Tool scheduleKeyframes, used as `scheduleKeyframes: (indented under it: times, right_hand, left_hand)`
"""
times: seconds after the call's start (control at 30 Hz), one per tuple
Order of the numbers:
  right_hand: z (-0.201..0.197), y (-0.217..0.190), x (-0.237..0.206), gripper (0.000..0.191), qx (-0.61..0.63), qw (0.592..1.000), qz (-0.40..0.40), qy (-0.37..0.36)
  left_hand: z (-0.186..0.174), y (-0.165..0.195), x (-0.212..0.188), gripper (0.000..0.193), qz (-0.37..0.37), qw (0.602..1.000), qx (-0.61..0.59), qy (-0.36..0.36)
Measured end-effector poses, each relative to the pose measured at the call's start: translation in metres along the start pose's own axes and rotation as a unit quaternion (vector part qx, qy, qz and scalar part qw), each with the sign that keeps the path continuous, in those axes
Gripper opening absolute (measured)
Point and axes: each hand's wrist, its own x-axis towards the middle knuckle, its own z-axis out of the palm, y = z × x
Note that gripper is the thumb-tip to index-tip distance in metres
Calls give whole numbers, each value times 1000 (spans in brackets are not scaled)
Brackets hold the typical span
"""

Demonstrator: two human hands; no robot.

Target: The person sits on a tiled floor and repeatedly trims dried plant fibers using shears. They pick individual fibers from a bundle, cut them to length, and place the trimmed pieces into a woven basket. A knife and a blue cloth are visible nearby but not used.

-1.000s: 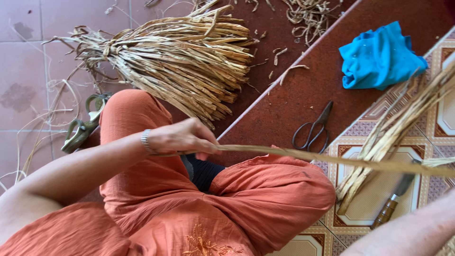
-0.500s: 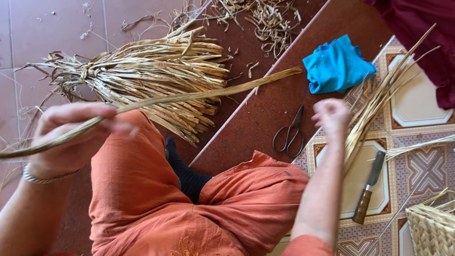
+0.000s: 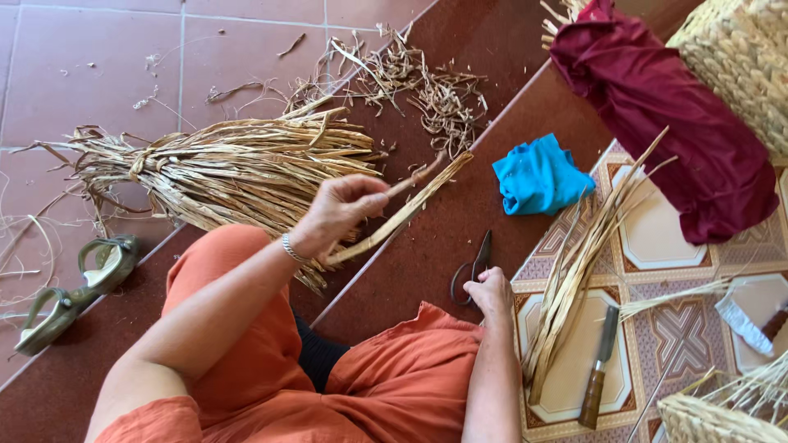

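Left hand (image 3: 341, 209): pinched on a dry reed strip (image 3: 406, 209), its tip pointing to 2 o'clock above the bundle (image 3: 238, 168). Right hand (image 3: 490, 294): fingers closing on scissors (image 3: 474, 267) on the floor. Risk: the brittle strip may snap if bent; a blind grab could nick fingers.

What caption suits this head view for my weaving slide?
Left hand holds a dried leaf strip; right hand reaches the scissors.

A long, flat dried straw strip (image 3: 400, 215), pale tan, is pinched near its lower end and slants up to the right, its tip past the big tied straw bundle (image 3: 230, 168). Dark-handled scissors (image 3: 474, 267) lie closed, blades pointing up, right of that bundle, handles touched.
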Motion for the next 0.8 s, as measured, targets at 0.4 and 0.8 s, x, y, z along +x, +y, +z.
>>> scheduleKeyframes:
  times: [0.4,0.8]
  right_hand:
    - [-22,-94,-99,111,626,684,-295,-231]
    - [-31,-123,-120,112,484,785,-333,-194]
  left_hand:
    - [12,-50,21,20,-42,999,20,18]
    - [13,-51,18,23,-31,986,161,22]
